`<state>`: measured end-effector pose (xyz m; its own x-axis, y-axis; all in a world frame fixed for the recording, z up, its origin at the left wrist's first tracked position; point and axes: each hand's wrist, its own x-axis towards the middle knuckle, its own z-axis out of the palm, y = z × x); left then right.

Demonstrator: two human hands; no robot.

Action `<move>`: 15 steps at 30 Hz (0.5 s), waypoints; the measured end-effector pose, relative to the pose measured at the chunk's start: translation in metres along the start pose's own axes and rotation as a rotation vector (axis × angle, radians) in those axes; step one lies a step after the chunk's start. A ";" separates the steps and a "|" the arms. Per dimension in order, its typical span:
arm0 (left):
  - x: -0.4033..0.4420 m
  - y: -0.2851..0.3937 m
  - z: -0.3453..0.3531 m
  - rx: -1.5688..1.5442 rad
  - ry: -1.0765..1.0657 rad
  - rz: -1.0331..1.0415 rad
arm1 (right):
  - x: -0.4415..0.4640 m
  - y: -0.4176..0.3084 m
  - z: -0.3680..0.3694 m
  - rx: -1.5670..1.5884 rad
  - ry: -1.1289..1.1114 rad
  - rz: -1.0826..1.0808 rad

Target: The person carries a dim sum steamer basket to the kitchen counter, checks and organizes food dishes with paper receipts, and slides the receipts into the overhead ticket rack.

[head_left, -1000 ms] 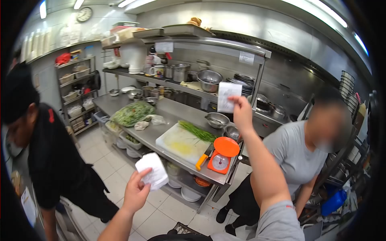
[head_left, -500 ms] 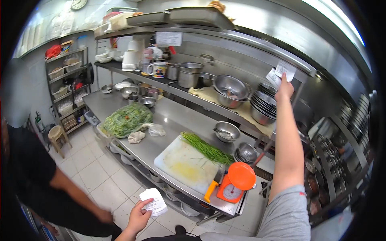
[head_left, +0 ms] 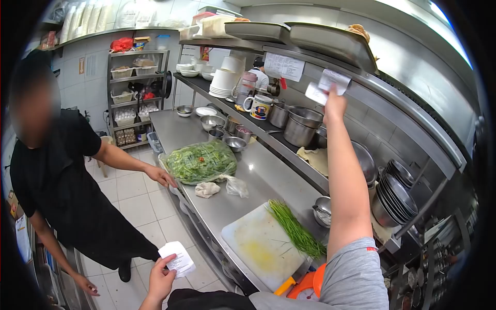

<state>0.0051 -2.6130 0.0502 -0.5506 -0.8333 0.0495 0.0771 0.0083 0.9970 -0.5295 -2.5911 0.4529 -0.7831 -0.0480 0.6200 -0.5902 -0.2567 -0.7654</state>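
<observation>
My left hand (head_left: 163, 276), low in the view, pinches white paper slips (head_left: 177, 259) between thumb and fingers. Stretched up and forward, my right hand (head_left: 335, 103) grips a white paper slip (head_left: 330, 81) by the edge of the upper shelf; a second slip (head_left: 315, 94) is beside its fingers. Printed sheets (head_left: 284, 67) hang from that shelf to the left of my right hand. Below my right arm are a white cutting board (head_left: 258, 248), a bunch of long green stalks (head_left: 294, 227), a yellow-handled knife (head_left: 284, 287) and an orange scale (head_left: 310, 284), partly hidden by my sleeve.
A person in black (head_left: 67, 181) stands at the left, one hand near a bag of leafy greens (head_left: 201, 161) on the steel counter (head_left: 258, 178). Pots (head_left: 299, 126), a mug (head_left: 258, 107) and stacked pans (head_left: 395, 194) sit on the middle shelf. Trays (head_left: 330, 44) overhang above.
The view has swung left. My right hand is still raised with slips at the shelf edge, and my left hand keeps its slips. The person in black now faces the counter, arm extended toward it.
</observation>
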 end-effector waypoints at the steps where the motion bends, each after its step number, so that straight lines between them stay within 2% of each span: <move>1: 0.005 -0.002 -0.005 -0.001 -0.004 -0.004 | -0.015 0.002 0.001 -0.064 -0.134 0.117; 2: 0.008 -0.005 -0.009 -0.015 0.012 -0.034 | -0.031 0.011 0.008 -0.037 -0.241 0.168; 3: 0.012 -0.009 -0.014 -0.028 0.023 -0.066 | -0.038 0.026 0.012 -0.060 -0.281 0.131; 6: 0.042 -0.029 -0.033 -0.051 0.004 -0.090 | -0.052 0.020 0.004 0.018 -0.211 0.099; 9: 0.075 -0.016 -0.041 -0.064 -0.062 -0.081 | -0.055 0.009 -0.006 0.002 -0.149 0.069; 11: 0.098 -0.004 -0.043 0.027 -0.122 -0.059 | -0.068 0.004 -0.011 -0.315 -0.194 -0.188; 12: 0.109 -0.007 -0.045 0.001 -0.152 -0.055 | -0.066 -0.002 -0.016 -0.464 -0.132 -0.740; 13: 0.118 -0.006 -0.046 -0.005 -0.169 -0.052 | -0.071 -0.023 -0.019 -0.496 -0.075 -0.848; 15: 0.131 -0.004 -0.046 -0.021 -0.255 -0.012 | -0.055 -0.032 -0.033 -0.413 0.126 -0.442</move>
<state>-0.0288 -2.7479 0.0496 -0.7432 -0.6670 0.0533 0.0846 -0.0147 0.9963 -0.4740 -2.5480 0.4371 -0.4493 0.0983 0.8879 -0.8716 0.1700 -0.4599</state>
